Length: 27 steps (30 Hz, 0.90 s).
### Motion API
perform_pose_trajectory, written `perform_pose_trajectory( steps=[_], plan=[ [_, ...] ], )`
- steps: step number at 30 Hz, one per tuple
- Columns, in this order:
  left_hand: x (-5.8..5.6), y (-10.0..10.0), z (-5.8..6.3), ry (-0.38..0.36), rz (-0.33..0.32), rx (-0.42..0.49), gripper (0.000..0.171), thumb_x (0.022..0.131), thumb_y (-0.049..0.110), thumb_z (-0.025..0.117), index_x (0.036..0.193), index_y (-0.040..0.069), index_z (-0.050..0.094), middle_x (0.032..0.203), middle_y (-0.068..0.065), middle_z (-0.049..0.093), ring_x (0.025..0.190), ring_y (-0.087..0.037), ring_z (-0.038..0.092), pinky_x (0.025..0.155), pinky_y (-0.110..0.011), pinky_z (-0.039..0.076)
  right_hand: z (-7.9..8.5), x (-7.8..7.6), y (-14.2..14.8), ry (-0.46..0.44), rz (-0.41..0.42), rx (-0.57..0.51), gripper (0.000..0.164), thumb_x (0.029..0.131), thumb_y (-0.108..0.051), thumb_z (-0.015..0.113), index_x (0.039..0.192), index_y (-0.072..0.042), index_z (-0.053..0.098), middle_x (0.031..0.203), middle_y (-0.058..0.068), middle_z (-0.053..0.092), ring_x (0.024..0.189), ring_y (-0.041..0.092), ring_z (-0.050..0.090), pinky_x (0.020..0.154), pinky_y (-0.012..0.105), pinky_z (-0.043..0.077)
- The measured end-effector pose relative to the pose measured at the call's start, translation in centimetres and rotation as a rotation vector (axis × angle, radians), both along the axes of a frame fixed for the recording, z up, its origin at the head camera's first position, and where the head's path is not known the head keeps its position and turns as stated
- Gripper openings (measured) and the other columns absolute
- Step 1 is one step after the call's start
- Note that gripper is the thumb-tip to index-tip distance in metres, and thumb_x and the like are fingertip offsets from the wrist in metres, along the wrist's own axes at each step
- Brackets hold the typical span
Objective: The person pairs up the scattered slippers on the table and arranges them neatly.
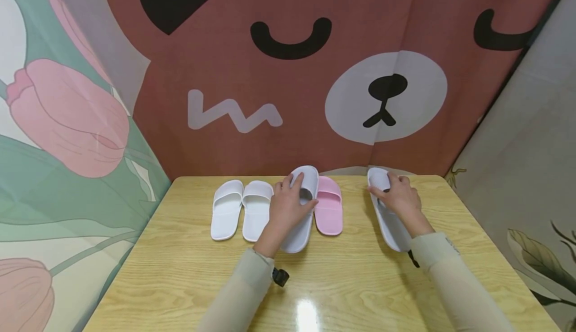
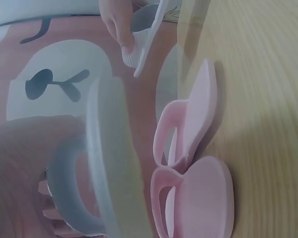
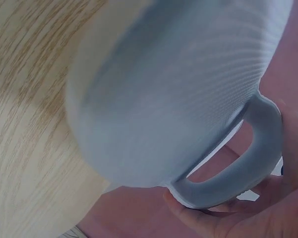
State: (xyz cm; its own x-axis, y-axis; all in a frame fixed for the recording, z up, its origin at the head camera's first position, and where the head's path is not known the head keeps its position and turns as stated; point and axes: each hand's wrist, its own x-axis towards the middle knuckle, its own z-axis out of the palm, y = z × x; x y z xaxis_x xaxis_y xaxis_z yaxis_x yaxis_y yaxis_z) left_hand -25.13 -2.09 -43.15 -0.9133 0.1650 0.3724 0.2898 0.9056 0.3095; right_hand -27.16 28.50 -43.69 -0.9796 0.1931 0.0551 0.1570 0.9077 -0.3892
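Observation:
My left hand (image 1: 287,206) grips a pale grey slipper (image 1: 298,238) by its strap, raised above the table. My right hand (image 1: 403,198) holds a matching pale grey slipper (image 1: 392,228) by the strap, off to the right and tilted. One pink slipper (image 1: 329,217) shows right beside the left-hand slipper. The left wrist view shows two pink slippers side by side, the nearer pink slipper (image 2: 208,203) and the farther one (image 2: 201,106); in the head view the held slipper hides one of them. Close to my left hand lie two white slippers (image 1: 226,218) (image 1: 255,222).
The wooden table (image 1: 180,277) has its back edge against a curtain (image 1: 297,82) printed with a bear face. A flower-printed cloth (image 1: 67,117) hangs at the left, and a pale cloth (image 1: 531,137) at the right.

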Motion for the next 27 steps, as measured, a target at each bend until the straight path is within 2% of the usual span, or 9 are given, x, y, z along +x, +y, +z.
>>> perform_pose_trajectory(
  steps=[11, 19, 27],
  plan=[
    [0.1, 0.9, -0.2, 0.014, -0.012, 0.023, 0.083, 0.075, 0.060, 0.065, 0.143, 0.023, 0.037, 0.141, -0.011, 0.040, 0.114, -0.033, 0.045, 0.078, -0.047, 0.048, 0.0, 0.2, 0.1, -0.004, 0.001, -0.002, 0.111, 0.069, -0.086, 0.038, 0.148, -0.010, 0.021, 0.139, 0.034, 0.025, 0.107, 0.056, 0.040, 0.075, 0.061, 0.039],
    [0.1, 2.1, -0.6, 0.029, -0.018, 0.007, 0.084, 0.073, 0.062, 0.065, 0.142, 0.024, 0.038, 0.139, -0.010, 0.042, 0.114, -0.033, 0.045, 0.091, -0.049, 0.041, -0.1, 0.2, 0.2, -0.005, -0.005, -0.012, 0.111, 0.068, -0.086, 0.039, 0.149, -0.011, 0.021, 0.139, 0.033, 0.025, 0.110, 0.055, 0.038, 0.077, 0.062, 0.039],
    [-0.1, 2.8, -0.5, 0.009, 0.006, 0.044, 0.084, 0.072, 0.061, 0.067, 0.142, 0.026, 0.037, 0.141, -0.008, 0.040, 0.113, -0.032, 0.044, 0.080, -0.048, 0.044, 0.2, 0.3, 0.2, -0.002, -0.003, -0.007, 0.112, 0.069, -0.086, 0.037, 0.149, -0.011, 0.018, 0.140, 0.033, 0.023, 0.112, 0.057, 0.035, 0.077, 0.063, 0.038]
  ],
)
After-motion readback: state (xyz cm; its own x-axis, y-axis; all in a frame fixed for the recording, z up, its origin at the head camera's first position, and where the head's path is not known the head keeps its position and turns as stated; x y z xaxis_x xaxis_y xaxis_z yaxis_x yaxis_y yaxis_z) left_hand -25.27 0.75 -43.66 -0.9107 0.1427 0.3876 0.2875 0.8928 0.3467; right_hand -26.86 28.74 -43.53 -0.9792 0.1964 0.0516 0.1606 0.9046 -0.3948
